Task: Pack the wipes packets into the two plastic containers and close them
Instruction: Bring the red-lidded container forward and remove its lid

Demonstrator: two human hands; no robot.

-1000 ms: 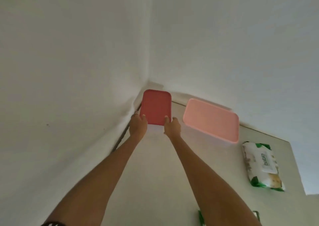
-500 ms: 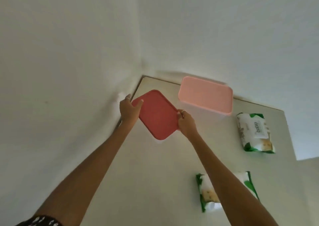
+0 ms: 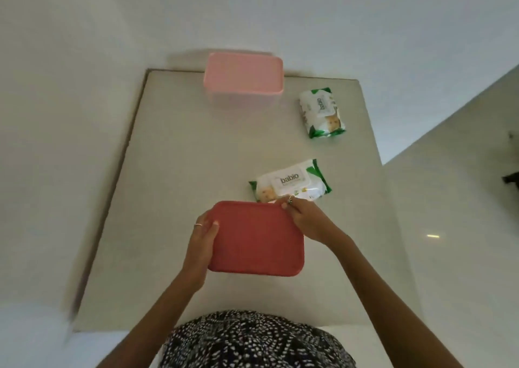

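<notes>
I hold a container with a red lid [image 3: 257, 240] over the near middle of the table. My left hand [image 3: 202, 237] grips its left edge, and my right hand [image 3: 304, 218] grips its far right corner. Just beyond it lies a white and green wipes packet [image 3: 292, 182], partly hidden by my right hand. A second wipes packet [image 3: 321, 112] lies further back on the right. A clear container with a pink lid [image 3: 243, 74] stands closed at the table's far edge.
The beige table [image 3: 179, 154] sits against a white wall at the back and left. Its right edge drops to a pale floor [image 3: 449, 199]. My patterned clothing fills the bottom of the view.
I have carried the red-lidded container from the far left corner toward me, turning it square. The view has tilted down, showing the whole table and both packets.
</notes>
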